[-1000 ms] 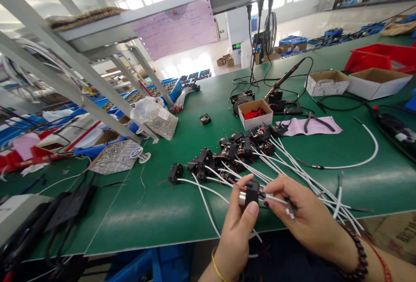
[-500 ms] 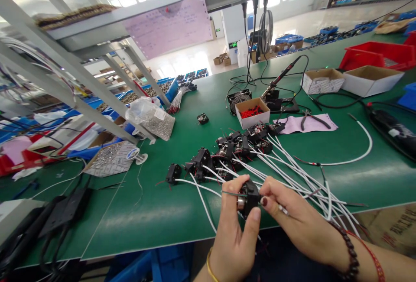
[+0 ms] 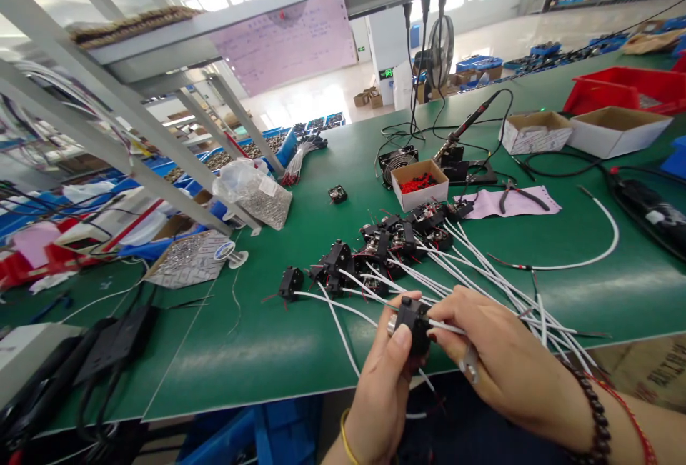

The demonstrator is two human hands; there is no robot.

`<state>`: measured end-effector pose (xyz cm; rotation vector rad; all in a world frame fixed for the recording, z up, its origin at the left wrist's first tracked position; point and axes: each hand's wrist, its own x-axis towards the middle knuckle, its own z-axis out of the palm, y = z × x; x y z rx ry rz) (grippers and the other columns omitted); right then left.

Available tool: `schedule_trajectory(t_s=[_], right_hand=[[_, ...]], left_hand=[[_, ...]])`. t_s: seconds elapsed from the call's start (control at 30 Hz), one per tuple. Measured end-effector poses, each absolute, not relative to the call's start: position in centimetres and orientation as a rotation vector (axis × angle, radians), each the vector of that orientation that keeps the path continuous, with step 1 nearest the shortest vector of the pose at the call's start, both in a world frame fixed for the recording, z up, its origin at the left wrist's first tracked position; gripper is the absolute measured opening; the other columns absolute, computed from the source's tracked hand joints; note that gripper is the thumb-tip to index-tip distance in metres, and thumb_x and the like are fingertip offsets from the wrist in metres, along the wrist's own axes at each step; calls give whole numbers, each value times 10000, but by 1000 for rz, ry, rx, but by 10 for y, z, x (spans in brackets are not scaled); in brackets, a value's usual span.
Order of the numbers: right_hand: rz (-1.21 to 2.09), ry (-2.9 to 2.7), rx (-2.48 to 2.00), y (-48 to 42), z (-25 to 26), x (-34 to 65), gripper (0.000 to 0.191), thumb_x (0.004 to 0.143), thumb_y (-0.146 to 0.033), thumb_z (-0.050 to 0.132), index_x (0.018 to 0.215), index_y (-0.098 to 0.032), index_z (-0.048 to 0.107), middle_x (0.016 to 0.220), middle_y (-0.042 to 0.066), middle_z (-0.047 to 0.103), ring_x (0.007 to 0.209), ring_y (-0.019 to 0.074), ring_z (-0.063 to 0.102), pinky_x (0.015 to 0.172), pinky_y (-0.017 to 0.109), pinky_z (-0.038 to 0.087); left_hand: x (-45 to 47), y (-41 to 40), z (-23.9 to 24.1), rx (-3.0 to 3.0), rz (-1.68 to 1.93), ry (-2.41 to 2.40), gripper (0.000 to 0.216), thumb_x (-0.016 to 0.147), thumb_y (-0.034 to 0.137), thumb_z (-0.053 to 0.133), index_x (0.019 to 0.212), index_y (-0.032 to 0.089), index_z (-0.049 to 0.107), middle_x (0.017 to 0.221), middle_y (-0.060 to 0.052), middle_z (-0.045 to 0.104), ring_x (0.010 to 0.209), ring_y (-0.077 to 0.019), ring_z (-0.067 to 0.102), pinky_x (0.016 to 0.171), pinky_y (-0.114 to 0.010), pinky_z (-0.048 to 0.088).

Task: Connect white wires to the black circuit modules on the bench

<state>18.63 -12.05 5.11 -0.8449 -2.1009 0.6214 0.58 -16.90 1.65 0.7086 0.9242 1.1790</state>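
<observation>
My left hand (image 3: 386, 379) grips a black plastic housing (image 3: 411, 323) with a round silvery metal part at its left side. The fingers and thumb of my right hand (image 3: 485, 343) pinch a white cable (image 3: 447, 326) where it meets the housing's right side. A grey metal piece (image 3: 469, 363) pokes out below the right fingers; its kind I cannot make out. Behind the hands lies a pile of similar black housings (image 3: 383, 243), with white cables (image 3: 485, 276) trailing right. One more housing (image 3: 290, 283) sits at the pile's left end.
A box of small red and black parts (image 3: 423, 197) stands behind the pile, beside a soldering iron (image 3: 469, 124) on its stand. Pliers (image 3: 521, 198) rest on pink paper. A solder spool (image 3: 236, 256) and a box of small metal parts (image 3: 187, 265) are at left.
The housing has turned in my left hand, and my left thumb now lies across its front. My right fingers now show the white cable at the housing's side.
</observation>
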Motion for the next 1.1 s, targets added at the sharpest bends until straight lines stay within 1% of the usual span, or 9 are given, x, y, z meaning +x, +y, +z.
schedule_trajectory(t_s=[0.17, 0.27, 0.33, 0.47, 0.53, 0.7, 0.97, 1.03, 1.1], right_hand=[[646, -2026, -857, -119, 52, 184, 155, 1056, -120, 508, 963, -220, 584, 853, 14, 662, 750, 194, 637, 664, 302, 466], [630, -2043, -848, -118, 52, 185, 187, 1035, -95, 467, 966, -217, 591, 881, 34, 681, 795, 205, 654, 694, 311, 487], [647, -2057, -855, -118, 52, 186, 192, 1024, -91, 457, 1001, -215, 602, 902, 44, 695, 809, 212, 669, 704, 319, 501], [662, -2044, -866, -121, 55, 187, 213, 1002, -108, 499, 1159, -212, 597, 998, 61, 719, 859, 222, 696, 746, 334, 530], [660, -2045, -844, -122, 55, 187, 190, 1012, -115, 506, 1138, -223, 600, 985, 52, 722, 851, 220, 696, 745, 332, 532], [676, -2039, -863, -121, 52, 189, 161, 1036, -126, 497, 1072, -223, 621, 948, 43, 727, 838, 214, 701, 731, 324, 530], [703, -2022, -859, -121, 51, 191, 171, 1043, -116, 508, 1094, -218, 636, 972, 29, 732, 861, 193, 699, 751, 308, 532], [676, -2028, -846, -121, 50, 192, 170, 1058, -112, 513, 1113, -215, 637, 974, 32, 732, 861, 197, 691, 751, 310, 524], [623, -2048, -840, -121, 48, 193, 158, 1084, -123, 507, 1109, -211, 635, 970, 42, 729, 845, 211, 672, 739, 324, 509]], left_hand=[[6, -167, 18, 683, 1198, 929, 517, 949, 565, 762, 1367, 265, 714, 1250, -68, 687, 1024, -209, 588, 873, -272, 494], [10, -165, 21, 455, 1132, 796, 514, 906, 595, 796, 1259, 222, 771, 1158, -79, 713, 954, -194, 598, 737, -244, 495], [13, -163, 24, 334, 1089, 723, 490, 877, 582, 832, 1166, 188, 799, 1084, -79, 725, 891, -177, 599, 673, -230, 478], [15, -161, 27, 220, 1042, 674, 445, 854, 534, 874, 1103, 172, 804, 1043, -71, 745, 855, -158, 622, 655, -219, 465], [16, -160, 27, 193, 1026, 662, 438, 850, 528, 879, 1089, 169, 802, 1015, -65, 749, 834, -152, 632, 646, -218, 460], [16, -160, 22, 110, 964, 613, 430, 811, 518, 915, 1017, 157, 806, 923, -46, 749, 689, -111, 608, 573, -203, 418], [17, -159, 21, 105, 936, 610, 441, 822, 546, 896, 973, 142, 805, 895, -50, 729, 677, -114, 596, 552, -203, 401], [16, -161, 21, 174, 982, 645, 435, 846, 553, 872, 1024, 161, 808, 935, -53, 735, 728, -129, 605, 584, -209, 424], [15, -163, 19, 331, 1075, 724, 451, 888, 547, 834, 1162, 191, 794, 1079, -73, 752, 868, -175, 641, 673, -237, 479]])
